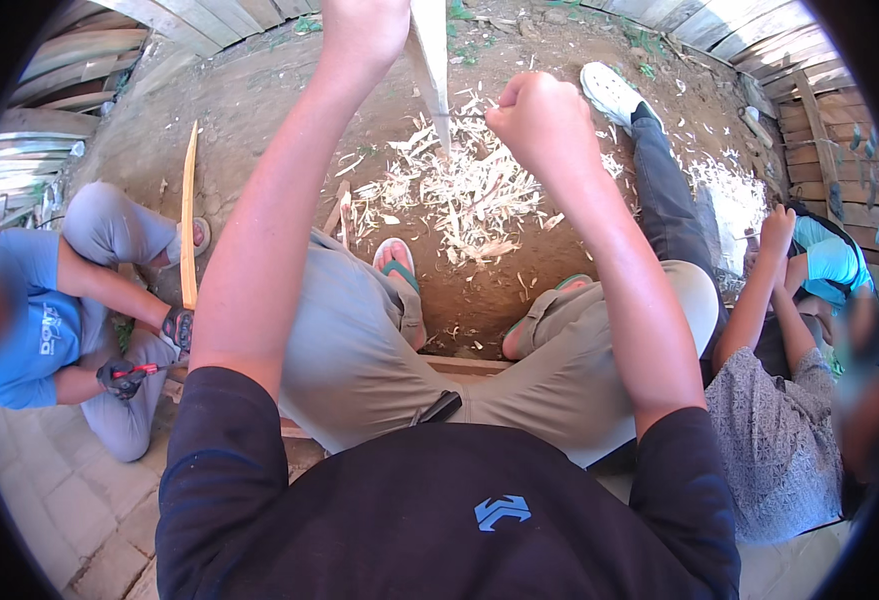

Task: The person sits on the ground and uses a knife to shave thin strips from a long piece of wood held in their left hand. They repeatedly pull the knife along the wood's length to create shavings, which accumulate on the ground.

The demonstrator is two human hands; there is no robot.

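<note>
1 main pile of pale shavings (474,205) on the dirt floor; 1 pale wood strip (432,55) stands over its upper edge, narrow end down twd the pile, top end cut off by the frame. L hand (367,22), above pile & to its left, is right by the strip; fingers mostly out of view, so can't tell if it grips. R hand (541,120), above pile & to its right, is curled in a fist nr the strip; can't tell what's inside. 2 feet in green-strapped sandals (399,268) below pile, 1 each side. Far left of pile: 1 long curved yellowish strip (189,220), upright, by 1 co-worker in blue (34,320) w/ 2 dark gloves (177,328), 1 of them on a red-handled tool (144,370). Right of pile: 1 white shoe (611,95), 1 sunlit 2nd shavings patch (724,200), & 2 more co-workers, 1 in a grey patterned shirt (764,440), 1 in turquoise (829,260).
</note>
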